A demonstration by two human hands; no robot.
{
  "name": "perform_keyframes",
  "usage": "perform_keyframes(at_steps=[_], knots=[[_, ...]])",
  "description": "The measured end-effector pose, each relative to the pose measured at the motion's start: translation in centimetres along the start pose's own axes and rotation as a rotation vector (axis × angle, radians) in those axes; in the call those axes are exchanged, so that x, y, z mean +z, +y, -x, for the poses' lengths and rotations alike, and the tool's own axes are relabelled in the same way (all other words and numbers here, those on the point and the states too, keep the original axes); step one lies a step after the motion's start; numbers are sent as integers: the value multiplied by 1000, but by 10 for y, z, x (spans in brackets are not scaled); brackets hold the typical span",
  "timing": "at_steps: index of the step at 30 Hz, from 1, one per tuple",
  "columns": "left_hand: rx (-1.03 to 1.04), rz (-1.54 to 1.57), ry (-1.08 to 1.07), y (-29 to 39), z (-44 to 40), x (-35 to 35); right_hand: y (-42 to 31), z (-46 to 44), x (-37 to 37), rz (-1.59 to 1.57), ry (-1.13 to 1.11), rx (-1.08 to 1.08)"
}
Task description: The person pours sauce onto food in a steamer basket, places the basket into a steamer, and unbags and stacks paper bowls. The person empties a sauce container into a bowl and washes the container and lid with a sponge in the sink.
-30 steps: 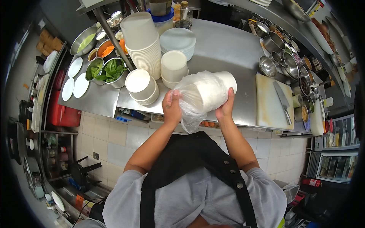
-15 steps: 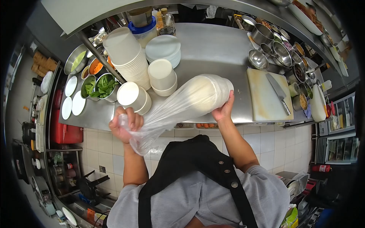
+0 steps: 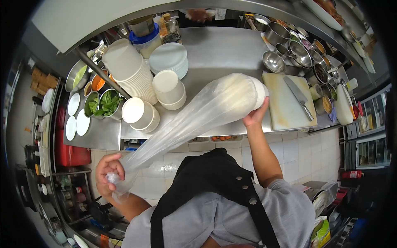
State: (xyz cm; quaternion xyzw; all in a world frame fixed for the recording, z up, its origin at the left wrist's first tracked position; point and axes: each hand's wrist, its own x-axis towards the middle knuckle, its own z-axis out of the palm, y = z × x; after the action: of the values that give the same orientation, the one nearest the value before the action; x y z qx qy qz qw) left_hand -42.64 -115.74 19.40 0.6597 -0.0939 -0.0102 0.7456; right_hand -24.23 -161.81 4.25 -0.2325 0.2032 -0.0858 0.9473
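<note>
Left fingers clutching plastic bag, forearm angled outward, right fingers gripping white containers, arm outstretched

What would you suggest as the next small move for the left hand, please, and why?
Probably draw the left hand slightly further back while the right hand supports the white containers: the clear plastic bag stretches between both hands and covers much of the containers, leaving their right end bare.
</note>
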Motion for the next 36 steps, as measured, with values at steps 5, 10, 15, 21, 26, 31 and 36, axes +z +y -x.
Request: perform_keyframes(at_steps=[5,10,15,21,26,31,36], knots=[[-133,-443,153,-17,-14,9,-21,-4,-15,-14,-35,-46],[-73,-374,71,-109,-91,67,7,32,25,95,-257,-10],[95,-177,64,-142,-146,130,42,63,48,326,-364,131],[103,-241,52,-176,-143,116,41,71,52,550,-547,-26],[233,-268,162,-178,-138,122,37,76,70,538,-511,-25],[449,-317,253,-162,-143,125,55,79,69,584,-627,-108],[340,-165,274,-154,-138,127,66,87,78,574,-582,-89]])
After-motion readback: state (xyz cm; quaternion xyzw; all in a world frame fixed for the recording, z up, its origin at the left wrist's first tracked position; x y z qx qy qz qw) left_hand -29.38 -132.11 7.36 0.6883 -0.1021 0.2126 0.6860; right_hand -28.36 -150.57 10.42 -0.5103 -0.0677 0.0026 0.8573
